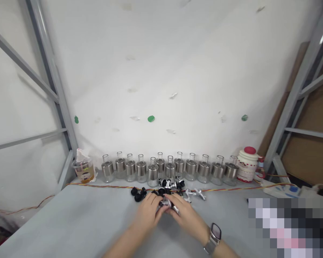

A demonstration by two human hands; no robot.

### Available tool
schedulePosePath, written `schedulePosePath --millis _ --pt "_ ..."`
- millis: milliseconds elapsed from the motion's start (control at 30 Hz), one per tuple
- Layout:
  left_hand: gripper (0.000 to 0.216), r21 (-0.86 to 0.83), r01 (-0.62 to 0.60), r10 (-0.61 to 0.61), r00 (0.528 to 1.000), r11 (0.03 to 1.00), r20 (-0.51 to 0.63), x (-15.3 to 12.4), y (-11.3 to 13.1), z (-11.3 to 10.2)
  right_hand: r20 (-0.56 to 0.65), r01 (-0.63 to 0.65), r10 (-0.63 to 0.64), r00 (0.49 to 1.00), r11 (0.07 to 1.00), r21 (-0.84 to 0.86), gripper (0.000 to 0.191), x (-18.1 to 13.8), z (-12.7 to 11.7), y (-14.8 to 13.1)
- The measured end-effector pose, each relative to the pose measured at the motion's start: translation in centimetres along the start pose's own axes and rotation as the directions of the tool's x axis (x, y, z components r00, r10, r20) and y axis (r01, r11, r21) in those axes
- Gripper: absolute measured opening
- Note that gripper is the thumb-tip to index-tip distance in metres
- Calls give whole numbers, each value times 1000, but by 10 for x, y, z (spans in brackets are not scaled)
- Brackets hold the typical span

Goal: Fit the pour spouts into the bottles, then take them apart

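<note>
Together, the left hand and right hand close their fingers on a small silver cap held just above the bench, directly in front of the bottles lined along the wall, with loose black and silver parts between. Judging by the grip, a fitting step is in hand; any next move would call for a steady hold and fine alignment, though how the pieces meet cannot be seen.

Bare tabletop left of hands; bottle row, loose parts block far side.
</note>
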State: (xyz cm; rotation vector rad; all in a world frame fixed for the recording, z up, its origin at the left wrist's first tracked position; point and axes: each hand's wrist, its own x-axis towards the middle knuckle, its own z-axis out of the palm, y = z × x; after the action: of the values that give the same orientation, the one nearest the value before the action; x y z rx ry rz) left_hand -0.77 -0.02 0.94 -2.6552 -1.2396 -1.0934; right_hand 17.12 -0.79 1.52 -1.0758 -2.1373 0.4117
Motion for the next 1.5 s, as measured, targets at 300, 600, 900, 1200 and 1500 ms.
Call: schedulePosePath --millis 300,600,900,1200,1500 --pt "29 110 45 -41 998 993 -38 -4 -3 10 6 -22 22 1000 999 32 39 -1 3 -6" --pt "30 -270 248 -239 969 931 64 -1 12 -1 -33 -8 5 999 997 -76 41 1 7 -1" --pt "28 -428 295 -237 954 854 185 1 12 -8 -1 218 -219 976 971 -98 50 -1 -5 0" --pt "24 -604 454 -387 888 655 247 5 6 0 53 134 -129 990 985 -110 41 -1 5 -6" --pt "36 -725 530 -486 820 440 304 6 3 12 75 177 -164 984 956 -234 43 -1 8 -4"
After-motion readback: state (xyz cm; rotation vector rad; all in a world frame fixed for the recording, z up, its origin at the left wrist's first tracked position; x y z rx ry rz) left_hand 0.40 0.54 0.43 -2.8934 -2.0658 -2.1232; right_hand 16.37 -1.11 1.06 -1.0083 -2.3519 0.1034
